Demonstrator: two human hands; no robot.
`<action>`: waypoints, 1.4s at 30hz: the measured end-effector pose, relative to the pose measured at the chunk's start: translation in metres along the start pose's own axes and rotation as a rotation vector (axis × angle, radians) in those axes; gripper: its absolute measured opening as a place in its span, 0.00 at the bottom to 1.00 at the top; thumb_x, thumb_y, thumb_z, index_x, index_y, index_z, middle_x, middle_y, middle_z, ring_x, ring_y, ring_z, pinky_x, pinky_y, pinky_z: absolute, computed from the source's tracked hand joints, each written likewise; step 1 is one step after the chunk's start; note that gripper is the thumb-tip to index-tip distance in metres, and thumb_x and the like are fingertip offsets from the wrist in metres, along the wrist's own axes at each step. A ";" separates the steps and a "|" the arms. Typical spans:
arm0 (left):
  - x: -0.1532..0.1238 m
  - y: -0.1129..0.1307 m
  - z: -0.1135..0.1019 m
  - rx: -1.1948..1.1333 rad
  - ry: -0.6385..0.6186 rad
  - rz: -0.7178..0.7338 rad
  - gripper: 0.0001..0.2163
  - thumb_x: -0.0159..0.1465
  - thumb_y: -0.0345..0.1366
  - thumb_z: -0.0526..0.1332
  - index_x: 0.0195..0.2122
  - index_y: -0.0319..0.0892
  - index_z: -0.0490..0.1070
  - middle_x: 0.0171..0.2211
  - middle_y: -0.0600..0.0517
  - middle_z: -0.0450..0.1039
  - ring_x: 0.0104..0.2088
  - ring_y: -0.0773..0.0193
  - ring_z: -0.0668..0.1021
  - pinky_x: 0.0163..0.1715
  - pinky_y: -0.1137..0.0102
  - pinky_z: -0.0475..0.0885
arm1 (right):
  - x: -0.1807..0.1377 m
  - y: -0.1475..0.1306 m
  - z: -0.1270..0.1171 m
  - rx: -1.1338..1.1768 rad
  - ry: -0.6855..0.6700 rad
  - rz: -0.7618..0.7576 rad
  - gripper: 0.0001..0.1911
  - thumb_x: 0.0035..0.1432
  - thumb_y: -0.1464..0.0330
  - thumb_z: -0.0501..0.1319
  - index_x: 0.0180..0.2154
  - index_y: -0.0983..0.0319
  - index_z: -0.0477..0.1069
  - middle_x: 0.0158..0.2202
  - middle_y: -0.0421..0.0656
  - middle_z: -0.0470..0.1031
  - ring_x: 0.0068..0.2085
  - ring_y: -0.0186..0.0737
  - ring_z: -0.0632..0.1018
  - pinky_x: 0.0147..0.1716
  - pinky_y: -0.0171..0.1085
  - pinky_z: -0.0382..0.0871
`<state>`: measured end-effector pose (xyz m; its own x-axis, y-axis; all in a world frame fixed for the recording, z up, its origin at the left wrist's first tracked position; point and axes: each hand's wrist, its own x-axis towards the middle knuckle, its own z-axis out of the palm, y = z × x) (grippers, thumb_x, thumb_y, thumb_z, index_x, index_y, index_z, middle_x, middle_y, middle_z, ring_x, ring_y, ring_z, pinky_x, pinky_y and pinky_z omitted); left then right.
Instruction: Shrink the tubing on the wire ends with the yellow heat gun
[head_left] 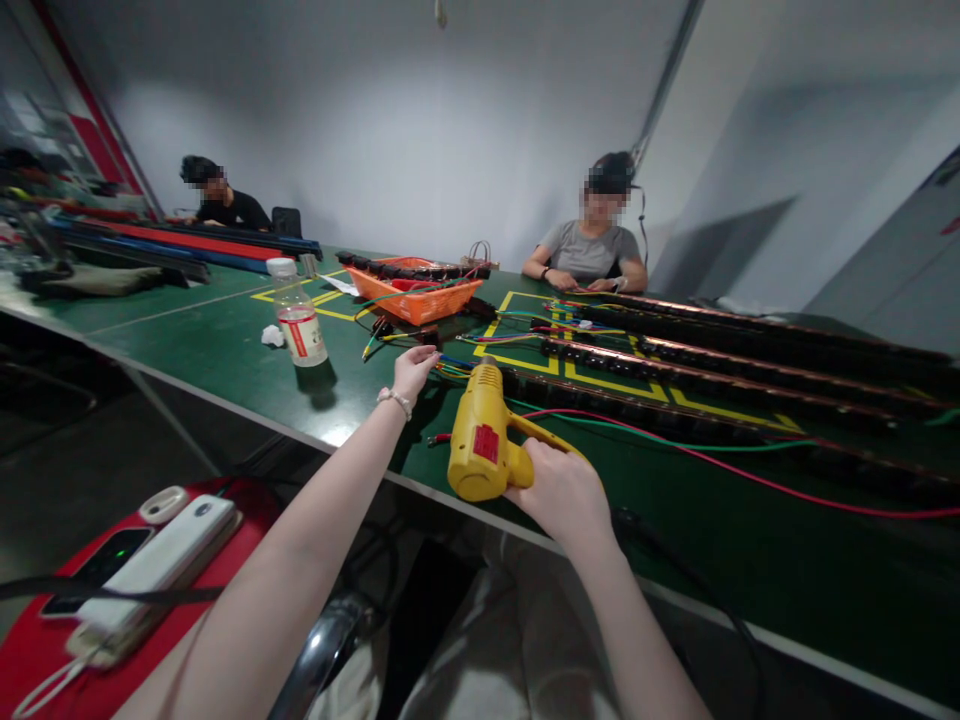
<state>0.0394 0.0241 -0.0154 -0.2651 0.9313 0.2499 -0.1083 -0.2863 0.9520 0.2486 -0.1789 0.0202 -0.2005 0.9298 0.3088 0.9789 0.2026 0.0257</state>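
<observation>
My right hand [564, 492] is wrapped round the handle of a yellow heat gun [480, 430]. Its nozzle points away from me, toward several thin coloured wires [454, 370] at the end of a long black strip [600, 395]. Just left of the nozzle, my left hand [414, 372] pinches the ends of these wires between its fingertips. The exact grip is small and partly hidden. A red wire end [439, 439] lies beside the gun on the green table [360, 400]. A green wire [697, 443] and a red wire [750, 478] run off to the right.
An orange basket [412, 300] with black strips stands beyond my hands. A plastic bottle [300, 315] and crumpled tissue [273, 337] are at left. More long strips [735, 375] lie at right. A co-worker [589, 250] sits opposite, another [225, 205] far left. A red stool [45, 640] holds devices.
</observation>
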 end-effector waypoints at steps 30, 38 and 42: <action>0.001 0.004 -0.009 -0.016 -0.067 -0.094 0.20 0.44 0.40 0.68 0.38 0.37 0.76 0.35 0.47 0.78 0.35 0.60 0.77 0.37 0.68 0.71 | 0.028 -0.034 0.018 0.143 0.064 -0.139 0.17 0.47 0.57 0.62 0.35 0.61 0.65 0.35 0.44 0.76 0.38 0.43 0.76 0.38 0.39 0.63; 0.001 -0.001 -0.009 0.055 -0.069 0.029 0.15 0.45 0.36 0.67 0.34 0.37 0.76 0.33 0.46 0.78 0.33 0.65 0.76 0.35 0.70 0.70 | 0.021 -0.010 0.015 0.122 0.032 -0.126 0.17 0.48 0.56 0.61 0.36 0.60 0.66 0.37 0.42 0.77 0.38 0.43 0.77 0.36 0.38 0.63; 0.000 -0.001 -0.007 0.101 -0.031 0.039 0.12 0.47 0.34 0.65 0.33 0.37 0.75 0.31 0.47 0.78 0.31 0.65 0.76 0.31 0.72 0.70 | 0.013 0.004 0.012 0.100 0.025 -0.109 0.16 0.49 0.55 0.60 0.33 0.59 0.65 0.36 0.41 0.77 0.37 0.43 0.78 0.34 0.38 0.62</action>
<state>0.0331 0.0230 -0.0173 -0.2376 0.9267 0.2910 -0.0008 -0.2997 0.9540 0.2493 -0.1621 0.0134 -0.3033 0.8929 0.3327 0.9424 0.3329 -0.0342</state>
